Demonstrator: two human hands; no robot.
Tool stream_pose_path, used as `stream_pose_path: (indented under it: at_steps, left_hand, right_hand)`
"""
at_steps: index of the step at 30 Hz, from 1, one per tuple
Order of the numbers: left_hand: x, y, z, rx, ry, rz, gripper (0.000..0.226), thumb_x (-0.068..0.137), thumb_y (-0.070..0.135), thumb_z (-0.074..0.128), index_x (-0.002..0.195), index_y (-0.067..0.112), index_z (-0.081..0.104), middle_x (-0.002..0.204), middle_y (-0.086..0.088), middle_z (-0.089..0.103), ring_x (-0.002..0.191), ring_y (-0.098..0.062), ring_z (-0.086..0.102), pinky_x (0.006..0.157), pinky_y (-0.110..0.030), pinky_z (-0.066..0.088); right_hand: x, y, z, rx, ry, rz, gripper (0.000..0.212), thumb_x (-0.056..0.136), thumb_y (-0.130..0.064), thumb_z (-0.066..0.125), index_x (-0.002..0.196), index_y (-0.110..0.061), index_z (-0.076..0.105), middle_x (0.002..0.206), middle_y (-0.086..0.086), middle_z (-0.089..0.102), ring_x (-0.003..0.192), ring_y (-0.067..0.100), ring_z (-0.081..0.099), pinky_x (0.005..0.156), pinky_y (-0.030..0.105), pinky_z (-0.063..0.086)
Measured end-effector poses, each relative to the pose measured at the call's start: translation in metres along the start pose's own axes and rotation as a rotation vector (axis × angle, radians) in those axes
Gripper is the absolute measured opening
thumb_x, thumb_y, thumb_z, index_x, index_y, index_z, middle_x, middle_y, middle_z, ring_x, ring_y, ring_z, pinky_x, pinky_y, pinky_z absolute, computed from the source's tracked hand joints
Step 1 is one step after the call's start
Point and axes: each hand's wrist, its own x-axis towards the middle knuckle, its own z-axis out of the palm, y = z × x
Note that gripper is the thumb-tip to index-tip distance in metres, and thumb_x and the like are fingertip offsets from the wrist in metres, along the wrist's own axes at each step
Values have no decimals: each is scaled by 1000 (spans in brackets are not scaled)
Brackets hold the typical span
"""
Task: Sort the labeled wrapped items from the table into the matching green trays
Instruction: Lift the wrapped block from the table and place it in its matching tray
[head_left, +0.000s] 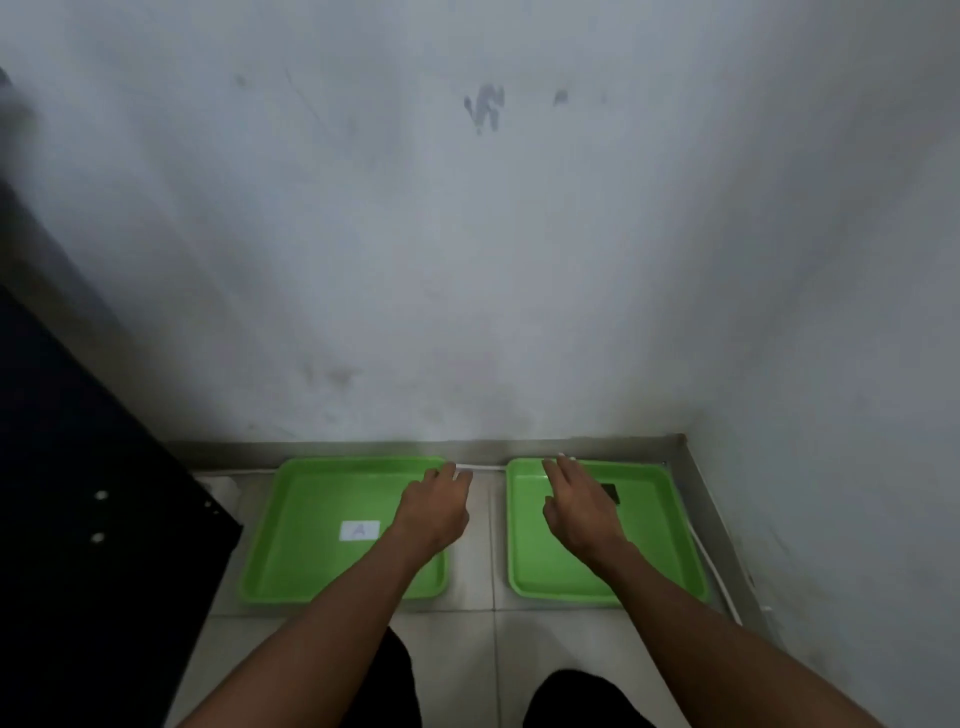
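Note:
Two green trays lie side by side on a tiled floor by the wall. The left tray (291, 545) carries a white label marked A (359, 530) and nothing else that I can see. The right tray (660, 540) holds a small dark item (612, 491), partly hidden behind my right hand. My left hand (434, 506) hovers over the left tray's right rim, fingers curled loosely, holding nothing visible. My right hand (579, 506) is stretched flat over the right tray, fingers apart and empty. No wrapped items are in view.
A black cabinet or table side (78, 493) stands close on the left. A grey wall rises behind the trays, with a metal skirting (701, 499) running along the right. A white cable (485, 466) lies behind the trays. My knees (571, 696) are at the bottom.

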Motion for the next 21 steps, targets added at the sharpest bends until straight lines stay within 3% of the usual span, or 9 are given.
stream_pose_path:
  at_steps: [9,16,21]
  left_hand:
    - [-90,10,-238,-61,82,-31,50,81,7,48,131,7,47,125,-15,55,104,-36,55,75,-43,54]
    - [-184,33,-454,-22,56,-132,48,86,13,49,134,12,43,132,-10,51,111,-32,53,78,-41,49]
    - [-240,21,-555,12,63,-193,48,91,17,49,138,12,37,137,-11,46,115,-31,51,81,-41,49]
  right_hand:
    - [-23,-105,-244,26,-6,-66,54,86,-5,51,138,-1,40,145,24,41,135,36,37,111,43,31]
    - [-45,-196,-455,56,7,-112,53,89,-11,54,139,-4,39,146,22,40,135,35,36,111,42,31]
    - [-67,-255,-545,59,-21,-175,53,92,-15,50,142,-6,34,150,19,35,138,32,32,112,39,29]
